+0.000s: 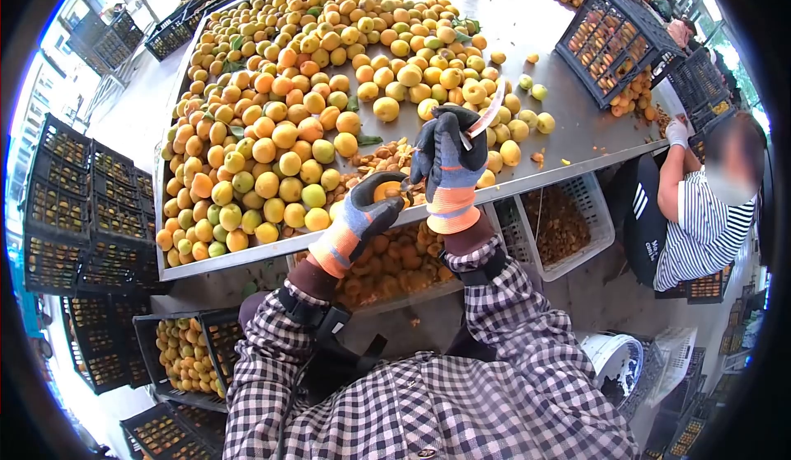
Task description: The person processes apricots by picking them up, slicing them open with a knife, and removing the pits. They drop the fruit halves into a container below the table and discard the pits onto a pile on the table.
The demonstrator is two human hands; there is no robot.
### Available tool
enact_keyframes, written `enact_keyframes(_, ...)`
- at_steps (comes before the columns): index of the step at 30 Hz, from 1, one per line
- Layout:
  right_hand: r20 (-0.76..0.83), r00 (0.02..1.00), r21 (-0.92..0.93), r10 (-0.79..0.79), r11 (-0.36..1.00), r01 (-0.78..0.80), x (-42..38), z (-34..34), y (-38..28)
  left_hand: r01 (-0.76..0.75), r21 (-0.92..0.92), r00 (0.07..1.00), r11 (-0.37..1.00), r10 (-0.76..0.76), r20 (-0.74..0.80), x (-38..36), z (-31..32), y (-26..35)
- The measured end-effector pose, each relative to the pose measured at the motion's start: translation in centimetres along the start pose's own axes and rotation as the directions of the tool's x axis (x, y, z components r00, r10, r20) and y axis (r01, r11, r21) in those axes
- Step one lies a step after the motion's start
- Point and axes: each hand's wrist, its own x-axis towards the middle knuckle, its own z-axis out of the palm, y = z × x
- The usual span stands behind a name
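Note:
Near the table's front edge, my gloved left hand (364, 211) is closed around an apricot (387, 190), whose orange flesh shows between thumb and fingers. Just to its right, my gloved right hand (449, 153) grips a knife (489, 114). A pale, slim length of the knife sticks up above the fist, while its lower end is mostly hidden by the fingers close to the apricot. Behind both hands lies a small heap of brown apricot pits (386, 159). A large pile of whole apricots (280, 130) spreads over the metal table (568, 134).
Below the edge sit a container of apricot halves (395, 270) and a white basket (606, 233) of brown pieces. A black crate (614, 35) tips fruit onto the table at right, beside a seated person (704, 204). Stacked crates (86, 204) stand left.

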Motion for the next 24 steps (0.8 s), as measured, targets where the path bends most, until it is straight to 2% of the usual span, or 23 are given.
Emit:
enact_keyframes(5,0.015,1.0,0.056,0.015,0.998,-0.016,-0.8,0.4,0.9,-0.05,0.068,0.999,0.996,0.05,-0.001,-0.4,0.2,0.3)
enact_keyframes(8,-0.003,1.0,0.064,0.011,0.998,-0.011,-0.9,0.5,1.8,-0.115,0.104,0.993,0.988,0.116,0.004,-0.1,0.0,-0.5)
enact_keyframes(10,-0.01,0.997,0.092,0.076,0.993,-0.075,-0.9,0.7,1.7,-0.183,0.217,0.982,0.959,0.187,0.0,0.3,-0.3,-0.7)
enact_keyframes(12,-0.064,0.994,0.096,0.085,0.992,-0.079,-0.7,0.5,2.5,-0.239,0.22,0.969,0.946,0.246,-0.005,0.5,-0.2,-1.4)
enact_keyframes(14,-0.145,0.96,0.186,0.239,0.96,-0.211,-0.6,0.1,2.7,-0.295,0.222,0.952,0.929,0.305,-0.009,0.6,-0.3,-1.7)
enact_keyframes(15,-0.224,0.93,0.179,0.292,0.95,-0.255,-0.4,0.6,2.1,-0.325,0.301,0.941,0.897,0.337,0.012,0.4,-0.3,-1.4)
enact_keyframes(16,-0.223,0.93,0.176,0.292,0.95,-0.256,-0.3,0.5,2.1,-0.354,0.376,0.929,0.856,0.369,0.034,0.3,-0.3,-1.1)
enact_keyframes(17,-0.278,0.884,0.185,0.376,0.924,-0.335,-0.1,0.4,2.0,-0.355,0.374,0.928,0.857,0.371,0.031,0.1,-0.1,-0.8)
enact_keyframes(18,-0.332,0.827,0.199,0.454,0.891,-0.409,0.0,0.3,2.0,-0.363,0.453,0.921,0.814,0.387,0.042,-0.1,0.0,-0.5)
enact_keyframes(19,-0.352,0.812,0.232,0.465,0.884,-0.406,0.0,0.1,2.7,-0.369,0.529,0.914,0.765,0.402,0.056,-0.2,0.0,-0.3)
enact_keyframes(20,-0.353,0.812,0.231,0.465,0.884,-0.405,0.1,-0.1,3.1,-0.369,0.528,0.914,0.765,0.402,0.057,-0.1,0.1,-0.4)
enact_keyframes(22,-0.436,0.714,0.296,0.548,0.836,-0.462,0.3,-0.3,3.8,-0.422,0.574,0.88,0.702,0.47,0.072,0.2,0.1,-0.8)
enact_keyframes(24,-0.401,0.737,0.296,0.544,0.838,-0.458,0.1,-0.9,4.5,-0.436,0.596,0.865,0.674,0.496,0.073,0.3,0.0,-1.2)
